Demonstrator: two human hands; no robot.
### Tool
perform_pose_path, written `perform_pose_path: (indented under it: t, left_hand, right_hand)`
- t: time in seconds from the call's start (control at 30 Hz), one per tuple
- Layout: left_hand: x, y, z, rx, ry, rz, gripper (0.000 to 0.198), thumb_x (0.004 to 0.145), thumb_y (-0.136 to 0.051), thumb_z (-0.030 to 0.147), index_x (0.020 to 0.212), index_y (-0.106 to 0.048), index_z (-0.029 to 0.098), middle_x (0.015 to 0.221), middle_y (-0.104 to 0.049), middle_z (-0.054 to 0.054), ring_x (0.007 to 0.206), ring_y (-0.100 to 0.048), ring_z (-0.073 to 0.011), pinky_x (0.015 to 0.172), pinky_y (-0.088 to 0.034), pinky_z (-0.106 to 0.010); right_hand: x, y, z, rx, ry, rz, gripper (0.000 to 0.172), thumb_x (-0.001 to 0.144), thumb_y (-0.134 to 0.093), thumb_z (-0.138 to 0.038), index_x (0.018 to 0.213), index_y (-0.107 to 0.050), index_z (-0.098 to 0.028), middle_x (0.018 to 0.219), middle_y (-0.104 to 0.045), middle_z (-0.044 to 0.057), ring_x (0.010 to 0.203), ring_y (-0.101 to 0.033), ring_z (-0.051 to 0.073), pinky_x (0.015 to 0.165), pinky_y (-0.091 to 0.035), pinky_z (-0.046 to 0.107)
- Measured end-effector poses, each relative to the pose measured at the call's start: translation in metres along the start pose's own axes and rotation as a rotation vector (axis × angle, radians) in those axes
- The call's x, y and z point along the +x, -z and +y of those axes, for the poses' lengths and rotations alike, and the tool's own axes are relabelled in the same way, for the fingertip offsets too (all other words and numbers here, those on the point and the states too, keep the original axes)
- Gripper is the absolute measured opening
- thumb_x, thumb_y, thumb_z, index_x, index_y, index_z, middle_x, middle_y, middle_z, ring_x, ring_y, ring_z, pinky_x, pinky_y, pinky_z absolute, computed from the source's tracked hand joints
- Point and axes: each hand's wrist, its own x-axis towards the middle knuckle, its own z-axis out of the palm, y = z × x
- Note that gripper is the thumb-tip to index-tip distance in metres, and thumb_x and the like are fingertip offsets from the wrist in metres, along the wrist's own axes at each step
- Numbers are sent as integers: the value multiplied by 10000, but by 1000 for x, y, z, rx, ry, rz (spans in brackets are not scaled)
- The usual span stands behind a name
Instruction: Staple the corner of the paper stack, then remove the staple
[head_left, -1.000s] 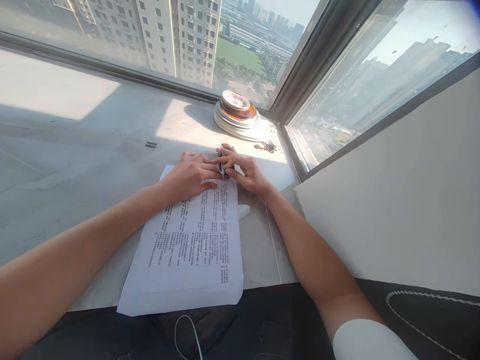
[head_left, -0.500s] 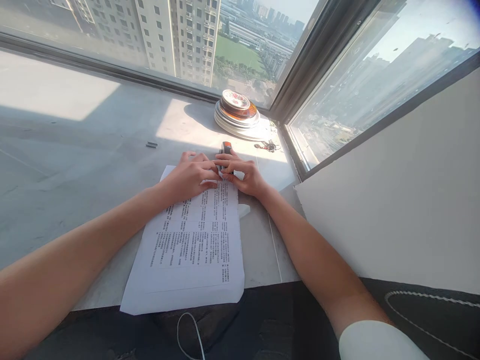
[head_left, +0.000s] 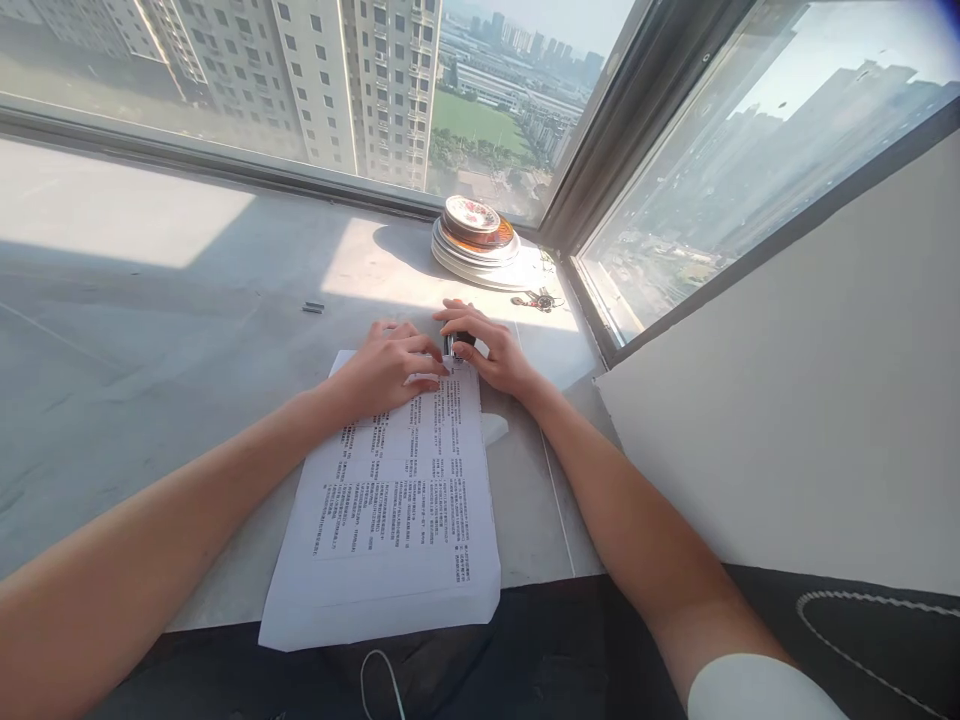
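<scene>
Now that the right hand (head_left: 491, 345) covers its orange end, the black-and-silver stapler (head_left: 451, 346) looks regripped, clamped in those fingers at far-right corner of white printed paper (head_left: 397, 540); left hand (head_left: 391, 366) rests there, fingers apart.

Left hand (head_left: 390, 368) on printed paper (head_left: 397, 520), right hand (head_left: 495, 350) on dark stapler (head_left: 451, 345); stacked plates (head_left: 480, 248) beyond

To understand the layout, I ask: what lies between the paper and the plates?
In the head view, the stapler lies between the paper and the plates, at the paper's far edge, with the right hand over it.
</scene>
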Motion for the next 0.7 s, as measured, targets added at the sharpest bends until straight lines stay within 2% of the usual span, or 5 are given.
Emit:
perform_pose_path:
  t: [0.13,0.37,0.57,0.7]
  left_hand:
    - [-1,2,1,-22,-31,-17,197,1059,-655,359,1121,-838,320,1255,-800,-63,1214,-656,-298,1200,-334,-589]
    - [-1,7,6,-54,-56,-55,225,1066,-609,372,1094,-820,296,1277,-797,-69,1228,-664,-298,1223,-322,-588]
    - [-1,7,5,-64,-54,-71,255,1053,-620,384,1172,-831,306,1336,-792,-77,1265,-666,-319,1219,-326,-592]
    - [-2,7,3,-59,-67,-85,300,1064,-608,383,1262,-830,340,1363,-800,-65,1274,-667,-317,1222,-320,-609]
  right_hand:
    - [1,-2,5,-47,-2,46,133,1094,-578,-336,1163,-689,-317,1438,-716,46,1565,-529,255,1379,-344,570]
    - [2,0,13,-184,-39,134,144,1076,-622,-360,1187,-708,-327,1369,-733,49,1452,-605,284,1388,-258,585]
    - [-1,10,25,-310,-144,271,153,1068,-642,-390,1170,-737,-325,1236,-733,59,1232,-653,304,1332,-316,611]
    - [-4,14,33,-385,-153,302,172,1082,-624,-396,1185,-734,-314,1220,-726,71,1206,-643,310,1287,-365,615]
